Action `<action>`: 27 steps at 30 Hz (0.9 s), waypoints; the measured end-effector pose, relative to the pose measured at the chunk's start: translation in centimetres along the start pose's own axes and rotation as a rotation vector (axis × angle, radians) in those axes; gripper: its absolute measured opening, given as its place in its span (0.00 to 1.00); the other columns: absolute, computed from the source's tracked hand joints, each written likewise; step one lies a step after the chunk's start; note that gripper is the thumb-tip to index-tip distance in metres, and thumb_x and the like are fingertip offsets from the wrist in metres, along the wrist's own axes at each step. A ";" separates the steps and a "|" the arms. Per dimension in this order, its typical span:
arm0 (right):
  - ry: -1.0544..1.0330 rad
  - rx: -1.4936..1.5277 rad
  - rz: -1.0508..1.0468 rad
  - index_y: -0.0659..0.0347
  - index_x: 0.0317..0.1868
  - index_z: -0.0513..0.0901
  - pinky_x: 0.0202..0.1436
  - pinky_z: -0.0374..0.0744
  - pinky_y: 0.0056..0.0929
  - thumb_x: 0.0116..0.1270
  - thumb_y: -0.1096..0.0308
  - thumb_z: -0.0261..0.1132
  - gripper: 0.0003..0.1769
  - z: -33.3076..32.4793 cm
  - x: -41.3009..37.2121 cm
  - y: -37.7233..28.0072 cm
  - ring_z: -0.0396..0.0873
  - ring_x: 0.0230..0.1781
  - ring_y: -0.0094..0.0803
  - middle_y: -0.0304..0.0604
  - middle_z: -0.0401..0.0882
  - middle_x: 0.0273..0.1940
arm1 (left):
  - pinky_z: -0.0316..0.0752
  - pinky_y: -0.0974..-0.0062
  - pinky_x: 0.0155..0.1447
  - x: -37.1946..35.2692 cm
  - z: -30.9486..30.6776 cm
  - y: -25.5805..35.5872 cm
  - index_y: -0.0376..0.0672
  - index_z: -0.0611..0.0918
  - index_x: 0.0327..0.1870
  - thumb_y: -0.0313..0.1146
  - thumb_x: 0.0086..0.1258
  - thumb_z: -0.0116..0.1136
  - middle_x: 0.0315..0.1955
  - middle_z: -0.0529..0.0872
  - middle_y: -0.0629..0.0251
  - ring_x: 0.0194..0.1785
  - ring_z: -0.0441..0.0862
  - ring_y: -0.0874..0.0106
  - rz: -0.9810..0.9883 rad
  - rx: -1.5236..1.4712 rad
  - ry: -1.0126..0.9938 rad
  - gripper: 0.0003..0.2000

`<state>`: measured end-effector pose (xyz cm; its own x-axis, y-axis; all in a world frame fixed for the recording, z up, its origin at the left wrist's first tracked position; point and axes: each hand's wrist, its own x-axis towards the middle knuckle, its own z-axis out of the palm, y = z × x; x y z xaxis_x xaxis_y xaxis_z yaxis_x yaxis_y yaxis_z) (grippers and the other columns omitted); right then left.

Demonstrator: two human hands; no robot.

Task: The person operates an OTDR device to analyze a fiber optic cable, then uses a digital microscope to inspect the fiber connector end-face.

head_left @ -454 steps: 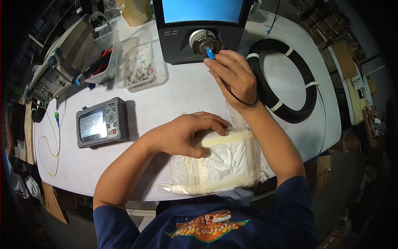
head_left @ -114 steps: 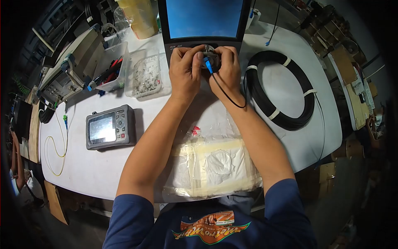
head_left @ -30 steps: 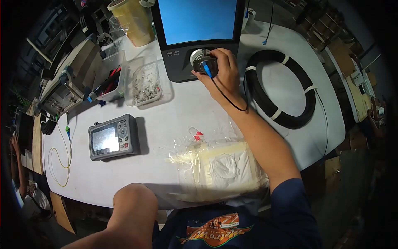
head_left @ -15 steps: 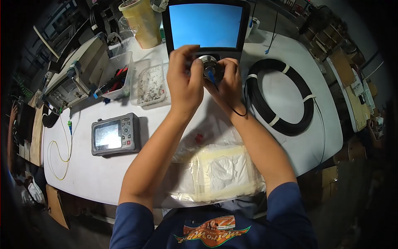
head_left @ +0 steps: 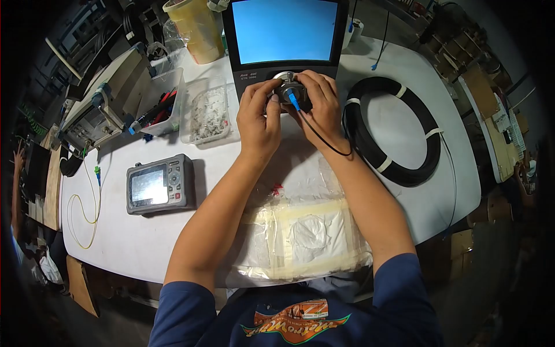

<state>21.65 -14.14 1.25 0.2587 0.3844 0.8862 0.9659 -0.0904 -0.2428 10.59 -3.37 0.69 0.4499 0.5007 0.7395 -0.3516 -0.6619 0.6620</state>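
A fibre inspection scope with a bright blue screen [head_left: 286,32] stands at the far side of the table. On its front is a round metal fitting [head_left: 287,77], and a blue fibre connector [head_left: 293,99] sits at its middle, trailing a thin black cable [head_left: 315,130]. My left hand [head_left: 258,118] grips the fitting's left side, fingertips on its upper edge. On the opposite side my right hand [head_left: 321,104] is closed round the fitting, its fingers over the top. The cable runs down past my right wrist. Parts of the fitting are hidden by my fingers.
A coil of black cable [head_left: 354,136] lies right. Left are a handheld tester [head_left: 180,185], a clear tub of white scraps [head_left: 186,124], a tool bin [head_left: 179,87] and a boxy instrument [head_left: 95,113]. A taped plastic-wrapped pad [head_left: 274,231] lies in front.
My left hand's raised fingers have come down onto the fitting's edge. The blue connector and its cable show more plainly between my hands. The view has shifted slightly.
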 end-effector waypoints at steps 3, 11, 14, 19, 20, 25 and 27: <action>-0.024 0.022 -0.004 0.60 0.60 0.82 0.63 0.78 0.46 0.52 0.78 0.77 0.32 -0.2 0.3 -0.3 0.79 0.57 0.50 0.46 0.81 0.58 | 0.81 0.67 0.52 -0.5 0.1 0.3 0.37 0.85 0.62 0.23 0.77 0.56 0.54 0.85 0.54 0.50 0.85 0.61 -0.041 0.000 -0.010 0.15; 0.090 0.055 0.258 0.63 0.53 0.77 0.57 0.76 0.49 0.57 0.79 0.70 0.22 1.6 -0.7 -0.4 0.79 0.54 0.54 0.48 0.79 0.51 | 0.78 0.67 0.65 0.4 0.9 -0.6 0.38 0.83 0.67 0.29 0.82 0.57 0.60 0.83 0.54 0.58 0.83 0.62 0.170 0.253 -0.006 0.16; 0.083 0.006 0.165 0.61 0.54 0.79 0.59 0.76 0.50 0.56 0.79 0.70 0.23 1.4 -0.8 -0.6 0.79 0.54 0.52 0.47 0.80 0.54 | 0.81 0.69 0.60 0.8 0.4 -0.5 0.38 0.85 0.64 0.29 0.84 0.56 0.58 0.83 0.56 0.55 0.84 0.66 0.159 0.265 -0.042 0.14; 0.080 -0.006 0.125 0.59 0.55 0.81 0.61 0.76 0.47 0.53 0.78 0.74 0.26 1.0 -0.5 -0.7 0.80 0.56 0.49 0.44 0.82 0.56 | 0.80 0.68 0.55 0.4 0.9 -0.6 0.39 0.86 0.59 0.29 0.84 0.56 0.53 0.85 0.58 0.52 0.84 0.64 0.006 0.092 -0.004 0.11; 0.072 -0.003 0.114 0.59 0.56 0.82 0.62 0.76 0.46 0.52 0.78 0.76 0.28 1.0 -0.5 -0.6 0.80 0.56 0.48 0.43 0.82 0.57 | 0.79 0.64 0.56 0.2 0.9 -0.6 0.40 0.87 0.57 0.31 0.82 0.58 0.51 0.86 0.58 0.52 0.84 0.59 -0.015 0.072 0.019 0.10; 0.050 0.004 0.064 0.59 0.57 0.83 0.63 0.78 0.45 0.51 0.78 0.77 0.30 0.6 -0.3 -0.2 0.80 0.57 0.47 0.43 0.83 0.57 | 0.81 0.65 0.53 -0.1 1.1 0.1 0.38 0.86 0.55 0.29 0.82 0.59 0.50 0.86 0.56 0.50 0.85 0.60 -0.075 -0.016 0.053 0.09; 0.062 0.038 0.027 0.60 0.58 0.83 0.62 0.79 0.45 0.52 0.78 0.76 0.30 0.7 -0.3 -0.2 0.81 0.57 0.48 0.43 0.84 0.57 | 0.81 0.66 0.52 -0.1 1.0 0.0 0.38 0.86 0.54 0.29 0.81 0.60 0.49 0.86 0.56 0.49 0.86 0.60 -0.105 -0.058 0.062 0.08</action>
<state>21.41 -13.58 0.79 0.2858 0.3248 0.9015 0.9577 -0.0646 -0.2803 11.40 -4.02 0.54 0.4359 0.6006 0.6703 -0.3525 -0.5714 0.7411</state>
